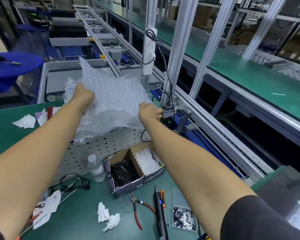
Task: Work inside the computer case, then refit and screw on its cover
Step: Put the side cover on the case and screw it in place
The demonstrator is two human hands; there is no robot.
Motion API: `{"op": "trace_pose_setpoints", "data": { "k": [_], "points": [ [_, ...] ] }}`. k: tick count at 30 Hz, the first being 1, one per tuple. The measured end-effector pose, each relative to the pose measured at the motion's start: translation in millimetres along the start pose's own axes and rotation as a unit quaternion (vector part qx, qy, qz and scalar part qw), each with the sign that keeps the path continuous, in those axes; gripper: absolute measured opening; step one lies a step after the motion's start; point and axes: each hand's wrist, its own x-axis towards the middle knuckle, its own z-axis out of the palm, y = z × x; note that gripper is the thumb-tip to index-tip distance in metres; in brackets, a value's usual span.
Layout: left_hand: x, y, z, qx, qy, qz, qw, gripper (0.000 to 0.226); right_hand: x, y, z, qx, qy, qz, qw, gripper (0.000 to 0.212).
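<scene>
Both my arms reach forward over the green bench. My left hand (84, 97) grips the left side of a clear air-cushion packing sheet (111, 99), and my right hand (148, 110) holds its right edge. The sheet hangs above the white perforated panel (100, 148) at the bench's back. An electric screwdriver (158, 210) and an orange-handled screwdriver (162, 199) lie near the front. A clear box of dark screws (184, 217) sits beside them. No computer case or cover is in view.
A cardboard box (126, 172) with two compartments of cable ties, a water bottle (95, 168), red-handled cutters (140, 210) and crumpled tissues (107, 217) lie on the bench. A conveyor line (189, 101) with a post carrying a white power strip (149, 49) runs along the right.
</scene>
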Motion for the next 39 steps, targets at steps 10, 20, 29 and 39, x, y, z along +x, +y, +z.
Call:
{"op": "trace_pose_setpoints", "data": {
  "k": [10,20,29,39],
  "points": [
    [-44.6,10.8,-8.5,-0.050,-0.152,-0.043,0.986,0.051,-11.5,0.0,-57.4,0.267,-0.145,-0.078,0.950,0.033],
    [-159.4,51.3,86.8,-0.012,-0.592,0.040,0.805,0.049,-30.5,50.0,-179.6,0.048,-0.211,-0.273,0.937,0.024],
    [-340.0,136.9,320.5,0.043,-0.701,0.153,0.695,0.042,-51.3,187.3,-445.6,0.073,0.008,-0.162,0.984,0.016],
    [-602.6,99.7,512.9,-0.005,-0.744,0.161,0.648,0.027,-114.0,374.8,-657.3,-0.128,0.171,-0.030,0.976,0.026]
  ]
}}
